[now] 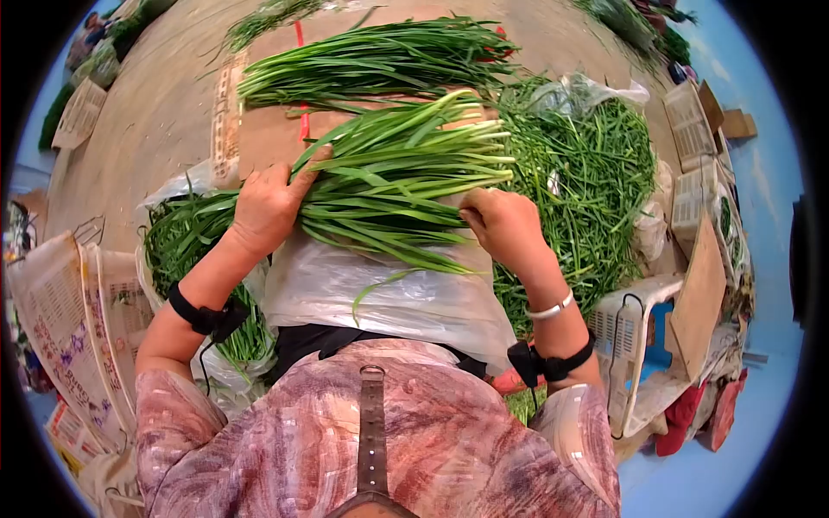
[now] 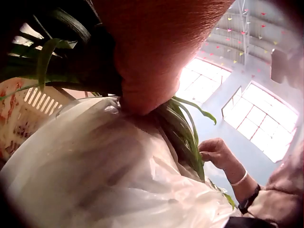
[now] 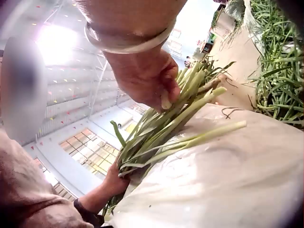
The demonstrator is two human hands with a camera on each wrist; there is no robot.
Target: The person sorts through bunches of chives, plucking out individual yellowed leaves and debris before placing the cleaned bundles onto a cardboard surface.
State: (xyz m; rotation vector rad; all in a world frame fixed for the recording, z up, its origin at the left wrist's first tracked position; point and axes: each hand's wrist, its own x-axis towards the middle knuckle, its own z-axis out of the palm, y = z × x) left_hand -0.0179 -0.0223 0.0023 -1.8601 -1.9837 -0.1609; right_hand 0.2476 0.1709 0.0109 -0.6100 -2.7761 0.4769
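A loose bunch of garlic chives (image 1: 397,168) lies across the lap, leaves to the left and pale stem ends to the right. My left hand (image 1: 266,205) holds its leafy end, thumb over the leaves and the other fingers mostly hidden. At the stem end, my right hand (image 1: 509,226) has its fingers curled and pinches a pale stem (image 3: 166,100), seen in the right wrist view. One stray stem (image 3: 218,133) sticks out below the others there. White plastic sheeting (image 1: 380,285) covers the lap beneath the bunch.
A second chive bunch (image 1: 371,65) lies on a cardboard sheet (image 1: 268,138) ahead. A heap of loose greens (image 1: 587,173) fills a plastic bag on the right; more greens (image 1: 186,229) lie at left. Plastic crates (image 1: 635,345) stand on the right, printed sacks (image 1: 60,319) at left.
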